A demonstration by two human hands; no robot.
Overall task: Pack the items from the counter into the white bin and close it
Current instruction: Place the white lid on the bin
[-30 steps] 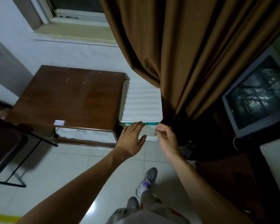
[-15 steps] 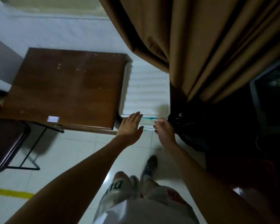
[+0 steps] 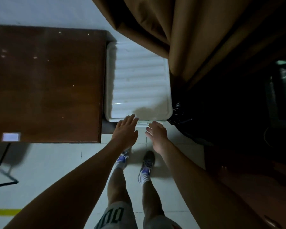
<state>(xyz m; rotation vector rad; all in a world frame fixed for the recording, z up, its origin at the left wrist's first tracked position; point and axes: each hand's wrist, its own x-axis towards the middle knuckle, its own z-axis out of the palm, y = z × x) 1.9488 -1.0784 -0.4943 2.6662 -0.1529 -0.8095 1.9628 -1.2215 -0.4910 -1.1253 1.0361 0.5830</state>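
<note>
The white bin [image 3: 139, 83] stands on the floor right of the brown table, its ribbed lid lying flat on top and its far end under the curtain. My left hand [image 3: 125, 131] is spread flat at the lid's near left corner, fingertips on the rim. My right hand [image 3: 157, 132] hovers open just in front of the bin's near edge, fingers slightly curled and holding nothing. The bin's contents are hidden under the lid.
A dark wooden table [image 3: 45, 83] with a small white label [image 3: 11, 137] sits left of the bin. A brown curtain [image 3: 180, 30] hangs over the bin's right rear. Black bags [image 3: 182, 116] lie to the right. My feet [image 3: 135, 161] stand on pale floor tiles.
The camera has tilted down and moved closer over the bin. Both hands have slipped slightly back from the lid's front edge; the right hand no longer pinches the rim.
</note>
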